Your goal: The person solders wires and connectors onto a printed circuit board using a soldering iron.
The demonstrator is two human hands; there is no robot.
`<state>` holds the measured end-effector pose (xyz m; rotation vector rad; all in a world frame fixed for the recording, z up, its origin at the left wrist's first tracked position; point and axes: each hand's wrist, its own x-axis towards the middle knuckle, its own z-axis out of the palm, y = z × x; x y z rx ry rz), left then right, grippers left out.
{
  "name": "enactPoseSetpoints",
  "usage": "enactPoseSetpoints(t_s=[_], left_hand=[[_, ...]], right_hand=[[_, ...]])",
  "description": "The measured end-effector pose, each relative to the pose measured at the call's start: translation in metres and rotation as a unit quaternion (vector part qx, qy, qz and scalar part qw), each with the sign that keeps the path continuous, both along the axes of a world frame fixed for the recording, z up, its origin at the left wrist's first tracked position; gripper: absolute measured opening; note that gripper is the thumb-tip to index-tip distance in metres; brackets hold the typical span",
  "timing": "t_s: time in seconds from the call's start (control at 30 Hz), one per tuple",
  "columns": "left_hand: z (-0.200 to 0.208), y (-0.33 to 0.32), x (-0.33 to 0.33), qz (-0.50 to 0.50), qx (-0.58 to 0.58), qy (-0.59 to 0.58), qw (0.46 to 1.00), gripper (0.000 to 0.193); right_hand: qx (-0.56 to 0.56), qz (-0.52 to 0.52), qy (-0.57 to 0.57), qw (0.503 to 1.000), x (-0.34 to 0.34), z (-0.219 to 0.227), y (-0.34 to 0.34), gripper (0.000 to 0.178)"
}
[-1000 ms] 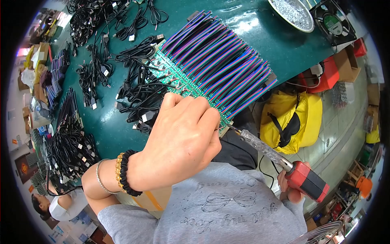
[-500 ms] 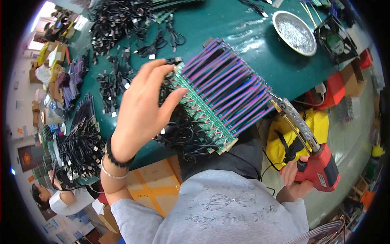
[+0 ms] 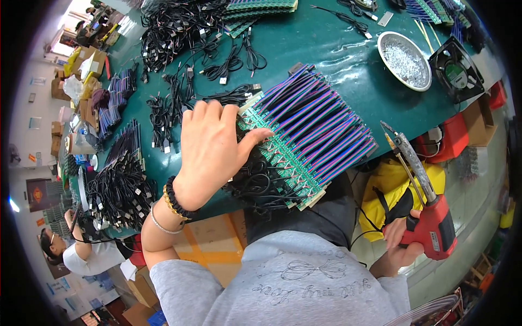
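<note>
My left hand [image 3: 212, 149] grips the left side of a green circuit board panel [image 3: 296, 165], fingers curled at its edge and thumb lying on top. Striped ribbon wires [image 3: 326, 122] in purple, blue and black run from the panel toward the right. Black cables [image 3: 253, 182] spread from its other side, partly under my left hand. In my right hand [image 3: 402, 239] is a red and black soldering gun [image 3: 432, 228], its long metal nose pointing up and leftward. The nose tip is apart from the wires, to their right.
A bowl of silvery bits [image 3: 405, 60] stands at the far right beside a black fan [image 3: 457, 70]. Heaps of black cables [image 3: 182, 32] lie on the green table [image 3: 304, 38]. A yellow bag [image 3: 375, 201] is below its right edge. Another person [image 3: 92, 255] sits at lower left.
My left hand has come down onto the panel, its fingers closing at the edge. The soldering gun's tip has moved right, away from the wire ends. The whole view has shifted slightly.
</note>
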<state>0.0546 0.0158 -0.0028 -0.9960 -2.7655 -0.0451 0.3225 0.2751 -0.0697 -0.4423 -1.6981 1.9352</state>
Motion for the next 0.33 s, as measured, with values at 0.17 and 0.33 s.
enactPoseSetpoints(t_s=[0.17, 0.33], left_hand=[[-0.007, -0.004, -0.003, -0.013, 0.061, -0.002, 0.998, 0.042], [-0.001, -0.011, -0.012, 0.039, 0.108, -0.087, 0.99, 0.039]], right_hand=[[-0.005, -0.027, 0.012, 1.0, -0.004, -0.002, 0.0, 0.098], [0.001, -0.033, 0.03, 0.999, -0.007, 0.004, 0.001, 0.096]])
